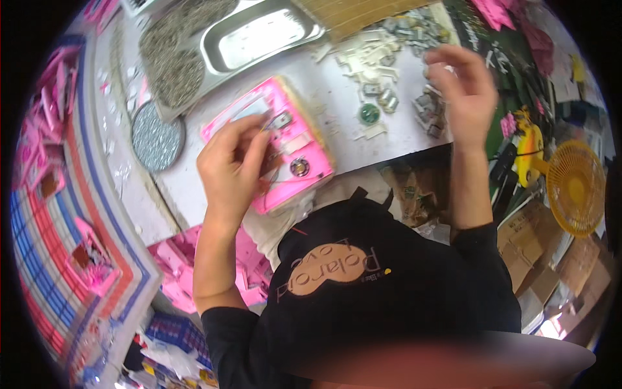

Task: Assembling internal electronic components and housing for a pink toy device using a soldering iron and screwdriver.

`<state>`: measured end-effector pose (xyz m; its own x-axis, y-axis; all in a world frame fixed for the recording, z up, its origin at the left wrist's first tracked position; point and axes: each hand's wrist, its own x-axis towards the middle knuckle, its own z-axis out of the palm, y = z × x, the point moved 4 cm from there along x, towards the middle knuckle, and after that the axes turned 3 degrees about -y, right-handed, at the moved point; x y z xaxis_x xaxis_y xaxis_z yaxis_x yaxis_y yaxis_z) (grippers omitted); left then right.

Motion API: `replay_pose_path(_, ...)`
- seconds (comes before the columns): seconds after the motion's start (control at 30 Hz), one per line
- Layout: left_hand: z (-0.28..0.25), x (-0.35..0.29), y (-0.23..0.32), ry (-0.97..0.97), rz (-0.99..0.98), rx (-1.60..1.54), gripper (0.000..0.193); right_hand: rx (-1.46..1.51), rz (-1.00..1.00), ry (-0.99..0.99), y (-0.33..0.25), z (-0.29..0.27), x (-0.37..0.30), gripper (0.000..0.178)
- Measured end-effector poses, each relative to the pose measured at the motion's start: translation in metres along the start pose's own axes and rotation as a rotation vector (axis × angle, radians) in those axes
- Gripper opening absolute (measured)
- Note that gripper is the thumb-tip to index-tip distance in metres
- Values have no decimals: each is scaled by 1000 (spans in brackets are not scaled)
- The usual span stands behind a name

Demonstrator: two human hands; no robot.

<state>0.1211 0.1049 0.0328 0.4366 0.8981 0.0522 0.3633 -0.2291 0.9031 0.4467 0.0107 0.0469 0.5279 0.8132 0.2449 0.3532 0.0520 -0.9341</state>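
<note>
A pink plastic casing [275, 189] lies tilted on the white table in front of me, with small metal parts, a round speaker-like piece [300, 167] and thin wires on it. My left hand [233, 155] is over its left side, fingers curled and thumb drawn in. Whatever they pinch is hidden behind the fingers. To the right, my right hand [463, 91] is raised beside a heap of small silvery metal parts [427, 110]. Its fingers are bent, with a gap between thumb and forefinger, and nothing can be made out in them. White plastic pieces [369, 57] lie left of that heap.
A steel tray [214, 79] with a heap of small grey screws [175, 58] stands at the back left. Next to it sits a round tin [157, 136] of small shiny pieces. Cardboard [363, 16] lies behind. A yellow fan [575, 188] stands at right; pink casings [178, 262] are stacked below left.
</note>
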Motion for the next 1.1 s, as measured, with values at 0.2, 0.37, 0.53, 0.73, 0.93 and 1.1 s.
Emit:
replay_pose_path(0.2,3,3,12,-44,227,190,9,715,285,417,76,-197,12,13)
replay_pose_path(0.37,6,5,11,52,476,426,10,149,209,685,112,-285,24,22)
replay_pose_path(0.53,5,1,2,154,323,456,11,95,145,652,33,-231,-35,38)
replay_pose_path(0.73,15,5,4,166,321,526,11,200,-48,314,53,-209,-82,22)
replay_pose_path(0.93,21,5,5,106,332,551,12,188,-162,-287,-9,14,-79,27)
replay_pose_path(1.1,23,5,4,108,332,583,10,125,-327,-483,-25,61,-67,28)
